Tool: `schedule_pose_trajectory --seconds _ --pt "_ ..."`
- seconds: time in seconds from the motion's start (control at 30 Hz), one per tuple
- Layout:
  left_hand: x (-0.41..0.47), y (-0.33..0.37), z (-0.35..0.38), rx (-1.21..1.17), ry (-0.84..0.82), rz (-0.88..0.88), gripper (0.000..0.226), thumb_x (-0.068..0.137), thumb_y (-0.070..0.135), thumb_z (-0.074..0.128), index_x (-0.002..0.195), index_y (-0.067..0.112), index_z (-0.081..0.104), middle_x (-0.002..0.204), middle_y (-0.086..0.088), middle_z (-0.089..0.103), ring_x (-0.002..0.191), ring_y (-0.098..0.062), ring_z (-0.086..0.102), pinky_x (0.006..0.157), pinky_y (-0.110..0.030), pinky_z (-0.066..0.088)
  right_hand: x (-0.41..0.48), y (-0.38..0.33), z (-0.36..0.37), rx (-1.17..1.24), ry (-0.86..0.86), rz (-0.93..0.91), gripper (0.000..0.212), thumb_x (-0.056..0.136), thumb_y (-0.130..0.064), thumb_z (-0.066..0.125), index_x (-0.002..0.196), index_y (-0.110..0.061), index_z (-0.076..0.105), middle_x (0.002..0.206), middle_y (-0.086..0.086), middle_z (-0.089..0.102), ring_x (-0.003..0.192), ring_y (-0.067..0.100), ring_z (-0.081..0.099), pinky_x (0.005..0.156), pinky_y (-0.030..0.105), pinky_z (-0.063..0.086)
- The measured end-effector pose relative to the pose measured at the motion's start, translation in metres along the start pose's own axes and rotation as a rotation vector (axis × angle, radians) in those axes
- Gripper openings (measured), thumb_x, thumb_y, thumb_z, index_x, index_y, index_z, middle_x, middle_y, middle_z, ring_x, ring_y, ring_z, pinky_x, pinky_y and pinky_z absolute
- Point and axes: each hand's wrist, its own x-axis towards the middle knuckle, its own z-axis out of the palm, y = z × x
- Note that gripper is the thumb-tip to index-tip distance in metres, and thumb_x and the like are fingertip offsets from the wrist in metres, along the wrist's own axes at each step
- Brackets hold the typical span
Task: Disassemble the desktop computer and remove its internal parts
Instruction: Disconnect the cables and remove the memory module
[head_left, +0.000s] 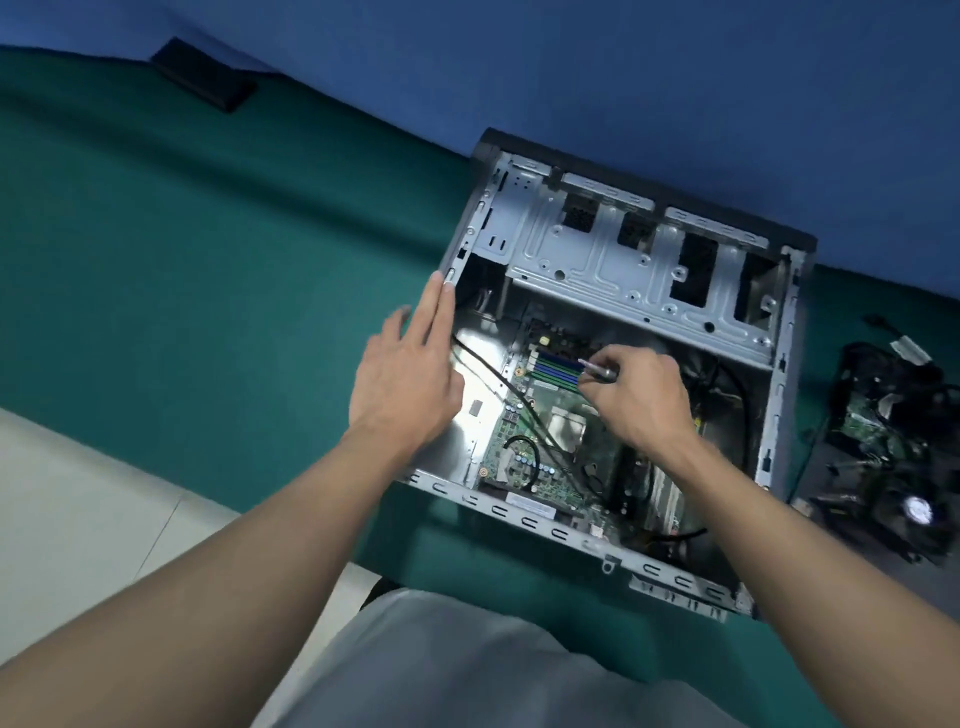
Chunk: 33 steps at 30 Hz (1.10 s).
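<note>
Two hands are over the open case (613, 291), which lies on its side on the green cloth (208, 260). My left hand (410, 374) is spread flat, fingers loose, at the case's left wall, gripping nothing. My right hand (636, 395) is closed around a screwdriver (597, 370), its tip by the blue memory slots (558, 366) on the board (545, 441). If the tip slips, I judge it could gouge the board or snag the black cable (498, 384) beside it. Removed parts (893, 441) lie right of the case, near enough to knock.
</note>
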Motion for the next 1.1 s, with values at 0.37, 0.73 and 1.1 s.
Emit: schedule_pose_trajectory --seconds 0.37,0.73,1.1 --pt "-0.04 0.156 0.011 -0.212 -0.11 0.22 0.043 0.093 0.029 0.049 0.134 0.014 0.053 0.14 -0.003 0.054 0.127 -0.02 0.047 0.107 -0.038 0.033 -0.061 0.115 -0.089 0.25 0.412 0.218 0.004 0.077 -0.024 0.066 0.073 -0.024 0.067 0.061 -0.007 0.06 0.057 0.014 0.053 0.06 0.024 0.038" --pt "-0.058 0.191 0.027 -0.113 -0.24 0.157 0.037 0.097 0.035 0.046 0.13 0.022 0.055 0.098 -0.006 0.071 0.079 -0.023 0.061 0.068 -0.032 0.043 -0.111 0.205 -0.015 0.328 0.111 0.542 0.006 0.082 -0.022 0.067 0.079 -0.019 0.07 0.083 0.006 0.07 0.079 0.027 0.064 0.073 0.035 0.054" --pt "-0.063 0.191 0.026 -0.076 -0.25 0.052 0.03 0.094 0.032 0.044 0.117 0.023 0.063 0.1 -0.007 0.07 0.073 -0.024 0.046 0.065 -0.033 0.037 -0.091 0.206 0.004 0.416 0.038 0.617 0.011 0.086 -0.022 0.063 0.076 -0.02 0.065 0.086 0.008 0.067 0.084 0.03 0.064 0.08 0.042 0.055"
